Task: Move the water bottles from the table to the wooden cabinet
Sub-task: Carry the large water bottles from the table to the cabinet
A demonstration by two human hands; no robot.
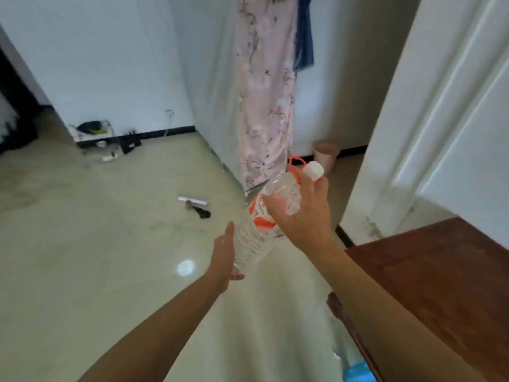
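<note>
Water bottle (pixel 257 216), large and clear with a red-and-white label, is held in mid-air over the pale tiled floor (pixel 110 244), just left of the wooden cabinet (pixel 440 285). It is tilted, its white cap (pixel 314 169) up and to the right and its base down and to the left. It is not touching the cabinet top.

Right hand (pixel 300 213): laid over the bottle's shoulder just below the cap, fingers spread and curled round the clear plastic, gripping it. A thin red carrying loop (pixel 296 164) rises from the neck beside these fingers; whether a finger passes through it cannot be told.

Left hand (pixel 223 255): at the lower end of the bottle, palm against the ribbed side near the base, fingers straight and together, supporting rather than clasping.

Surroundings: a white panelled door (pixel 454 106) stands behind the cabinet. A pink floral cloth (pixel 264 106) hangs down to the floor beyond the bottle, with a blue cloth (pixel 303 45) beside it higher up. A pink bin (pixel 326 155) stands against the far wall. A white stick (pixel 192 201) and a small dark object (pixel 202 213) lie on the floor, close together. A low rack (pixel 93 130) with dark items stands by the left wall; detail there is blurred.
</note>
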